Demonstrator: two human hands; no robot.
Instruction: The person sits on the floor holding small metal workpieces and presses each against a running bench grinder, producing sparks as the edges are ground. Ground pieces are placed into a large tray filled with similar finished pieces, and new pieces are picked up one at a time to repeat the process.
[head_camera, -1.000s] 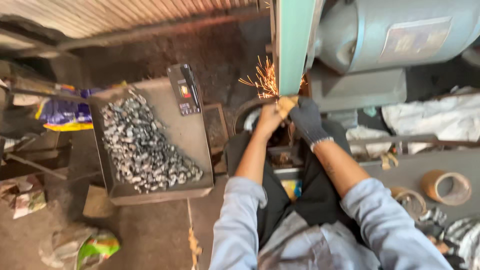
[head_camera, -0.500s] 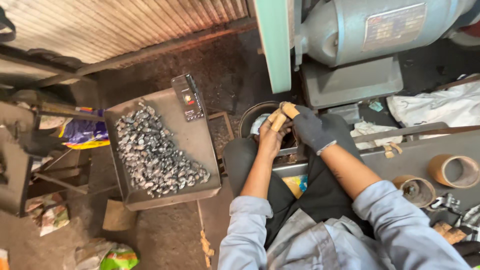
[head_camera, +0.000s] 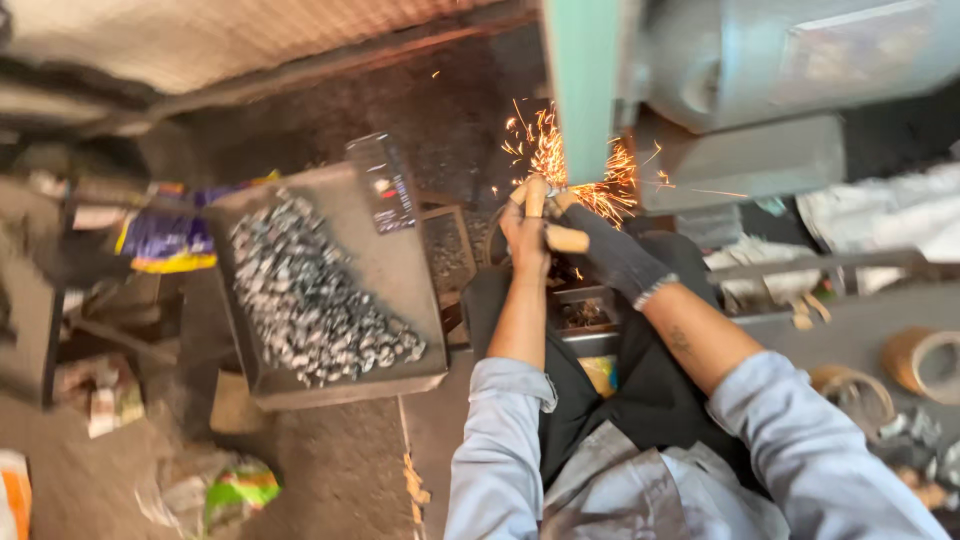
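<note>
You're pushing the part (head_camera: 545, 193) back against the grinder (head_camera: 585, 90), sparks (head_camera: 590, 170) flying again, left hand (head_camera: 527, 228) and gloved right hand (head_camera: 610, 250) both closed around it, so grinding is resuming.

- Left hand (head_camera: 527, 232): bare, with tan wraps round some of the fingers.
- Right hand (head_camera: 610, 250): in a dark knit glove (head_camera: 622, 262) with a pale grey cuff at the wrist.
- Both forearms are bare; the right forearm carries a small dark mark just below the cuff.
- Light blue shirt sleeves (head_camera: 500, 440) are rolled to the elbows.
- A black apron (head_camera: 640, 390) lies between the sleeves.
</note>
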